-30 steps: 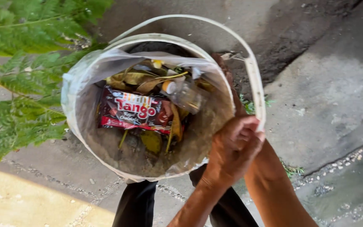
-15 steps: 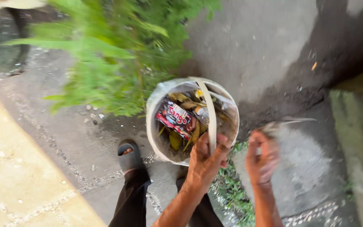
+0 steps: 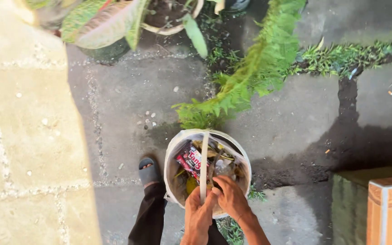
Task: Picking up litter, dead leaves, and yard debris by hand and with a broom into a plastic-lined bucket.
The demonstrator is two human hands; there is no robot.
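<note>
At lower centre of the frame, the left hand [image 3: 198, 217] is clenched around the white handle [image 3: 203, 165] of the litter-filled bucket [image 3: 176, 149]; the right hand [image 3: 230, 196] grips its near rim. The full load could tip, spilling wrappers and leaves onto the wet concrete [image 3: 291, 122].

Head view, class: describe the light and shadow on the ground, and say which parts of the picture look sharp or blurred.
Head view: the pale paving at left is sunlit and washed out, while the grey concrete lies in shade; the bucket and both hands, left hand and right hand, look fairly sharp; the potted leaves along the top edge are softly blurred.
</note>
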